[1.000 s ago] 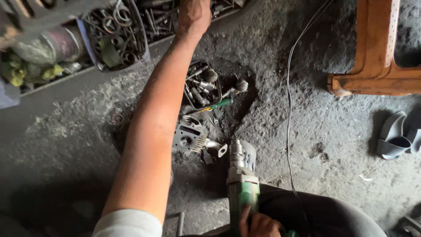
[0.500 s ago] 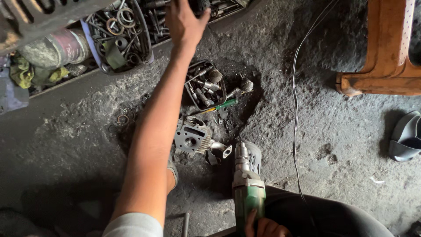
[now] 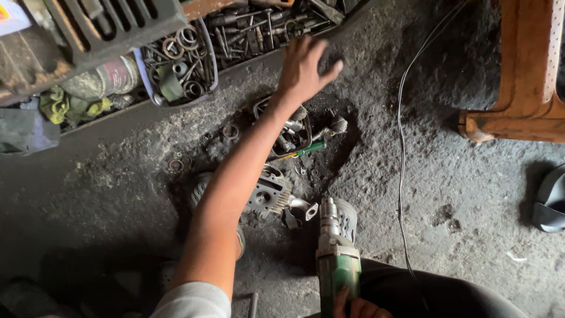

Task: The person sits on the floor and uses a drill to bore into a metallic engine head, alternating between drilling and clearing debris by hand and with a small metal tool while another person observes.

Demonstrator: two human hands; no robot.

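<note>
My left hand (image 3: 303, 70) reaches forward over the dirty floor, palm down, fingers apart and holding nothing. It hovers between a long tray of metal tools (image 3: 265, 29) and a small dark tray of sockets and bits (image 3: 288, 132). My right hand (image 3: 356, 306), at the bottom edge, grips the handle of a green and silver power tool (image 3: 336, 259), whose nose points away from me. A finned grey metal engine part (image 3: 268, 194) lies under my left forearm. A green-handled screwdriver (image 3: 306, 150) lies beside the small tray.
A blue tub of rings and bearings (image 3: 182, 59) stands at the upper left beside a dark metal grate (image 3: 112, 23). A thin cable (image 3: 402, 147) runs down the floor. A wooden furniture leg (image 3: 524, 76) is at the right, with a grey sandal (image 3: 550, 200) below it.
My left hand has drawn back from the far tool tray towards the small tray of sockets. The right hand still holds the power tool.
</note>
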